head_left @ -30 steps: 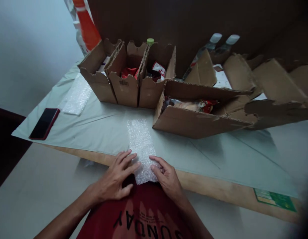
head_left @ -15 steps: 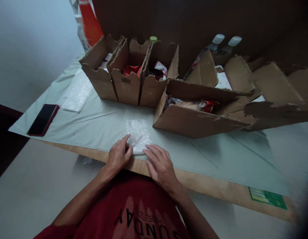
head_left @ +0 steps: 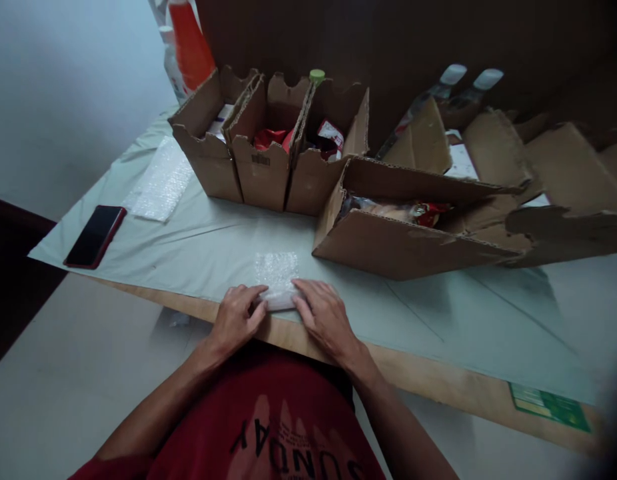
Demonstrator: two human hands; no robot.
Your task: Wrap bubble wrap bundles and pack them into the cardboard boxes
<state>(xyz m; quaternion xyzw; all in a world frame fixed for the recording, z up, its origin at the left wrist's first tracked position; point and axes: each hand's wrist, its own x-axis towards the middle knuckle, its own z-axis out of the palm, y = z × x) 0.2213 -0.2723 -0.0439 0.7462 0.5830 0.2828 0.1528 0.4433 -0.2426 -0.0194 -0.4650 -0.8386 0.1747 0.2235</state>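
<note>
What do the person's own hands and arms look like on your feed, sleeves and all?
The left hand and right hand are ungloved, with no ring or watch visible. Both forearms are bare. A dark red sleeve shows at the left elbow, matching the shirt, which has black lettering. The right sleeve is out of view.

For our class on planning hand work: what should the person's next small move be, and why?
Probably fold the bubble wrap one turn farther from the body: the left hand and right hand are at its two sides, by the thick near edge, while a flat stretch lies beyond.
</note>
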